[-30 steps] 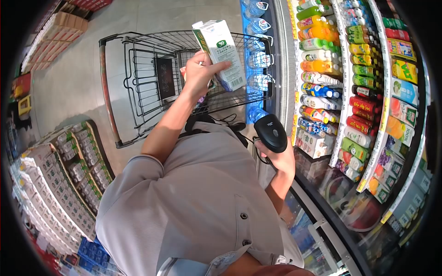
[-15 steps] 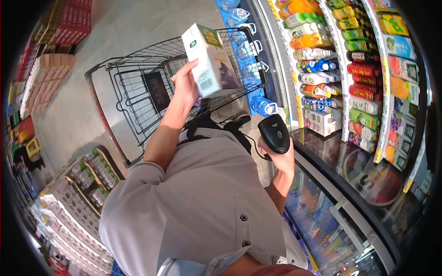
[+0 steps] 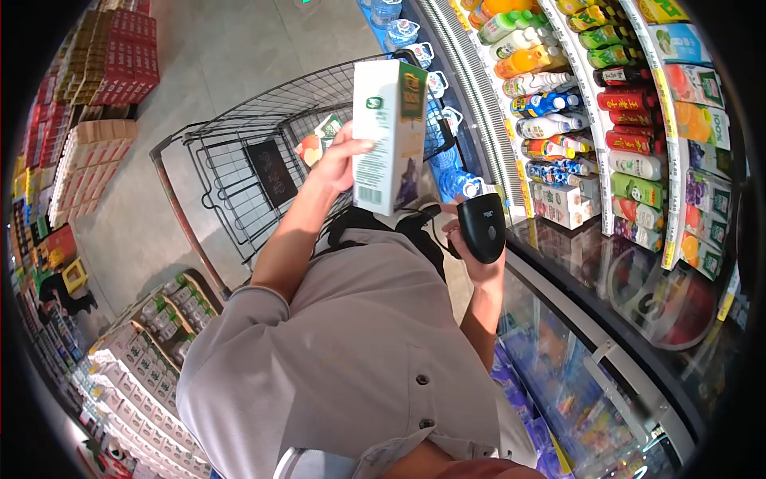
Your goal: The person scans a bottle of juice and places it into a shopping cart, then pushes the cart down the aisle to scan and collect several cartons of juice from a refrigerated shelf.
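Note:
My left hand (image 3: 341,160) grips a tall white and green drink carton (image 3: 388,136), held upright over the rear of a wire shopping cart (image 3: 239,172); its barcode faces down toward me. My right hand (image 3: 477,259) holds a black barcode scanner (image 3: 482,227) just right of and below the carton, its head pointing up toward the carton's lower end. Another carton (image 3: 317,144) lies inside the cart behind my left hand.
Refrigerated shelves (image 3: 606,104) of bottled and boxed drinks fill the right side. A chest freezer (image 3: 574,359) runs along the lower right. Water bottles (image 3: 399,32) stand beyond the cart. Stacked drink cases (image 3: 136,351) sit lower left, more boxes (image 3: 88,104) upper left.
My left hand turned the carton upright and brought it closer, barcode side toward the scanner. My right hand raised the scanner slightly toward it. The view swung a little left.

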Tool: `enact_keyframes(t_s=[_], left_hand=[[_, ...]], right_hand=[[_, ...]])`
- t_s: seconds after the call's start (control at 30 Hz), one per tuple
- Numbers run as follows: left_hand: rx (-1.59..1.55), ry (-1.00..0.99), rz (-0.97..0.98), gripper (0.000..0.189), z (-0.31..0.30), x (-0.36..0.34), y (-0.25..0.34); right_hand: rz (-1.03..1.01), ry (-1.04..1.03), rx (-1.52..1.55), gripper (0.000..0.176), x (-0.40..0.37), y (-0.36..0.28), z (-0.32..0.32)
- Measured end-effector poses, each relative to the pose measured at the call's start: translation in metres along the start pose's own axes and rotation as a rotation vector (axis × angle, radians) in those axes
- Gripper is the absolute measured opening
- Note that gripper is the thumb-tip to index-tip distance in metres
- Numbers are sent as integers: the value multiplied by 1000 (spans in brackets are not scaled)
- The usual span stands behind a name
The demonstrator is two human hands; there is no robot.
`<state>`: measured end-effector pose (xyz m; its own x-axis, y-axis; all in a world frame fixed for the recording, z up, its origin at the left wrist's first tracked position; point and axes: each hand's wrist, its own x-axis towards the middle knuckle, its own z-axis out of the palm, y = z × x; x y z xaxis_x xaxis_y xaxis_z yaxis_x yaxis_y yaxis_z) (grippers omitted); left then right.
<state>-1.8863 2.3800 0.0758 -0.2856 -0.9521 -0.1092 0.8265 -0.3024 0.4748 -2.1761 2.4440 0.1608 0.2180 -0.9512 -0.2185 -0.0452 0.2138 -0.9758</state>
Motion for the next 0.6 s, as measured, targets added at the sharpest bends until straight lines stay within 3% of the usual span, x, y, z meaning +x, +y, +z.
enact_keyframes(t_s=[0.17,0.3,0.33,0.5,0.57,0.6], left_hand=[[342,57,-8,42,51,15,-18],[536,106,37,41,70,33,-48],[623,80,50,44,71,39,-57],[701,17,19,36,122,74,-92],[719,-3,56,36,134,93,-115],[693,-13,-15,28,146,104,-122]], right_hand=[[-48,92,192,49,3,15,-13],[83,227,86,43,-4,15,-52],[37,321,91,37,-5,10,-60],[-164,239,-3,36,-22,-11,-148],[-167,121,-239,39,-43,-22,-187],[-155,38,-310,59,-52,-21,-210]])
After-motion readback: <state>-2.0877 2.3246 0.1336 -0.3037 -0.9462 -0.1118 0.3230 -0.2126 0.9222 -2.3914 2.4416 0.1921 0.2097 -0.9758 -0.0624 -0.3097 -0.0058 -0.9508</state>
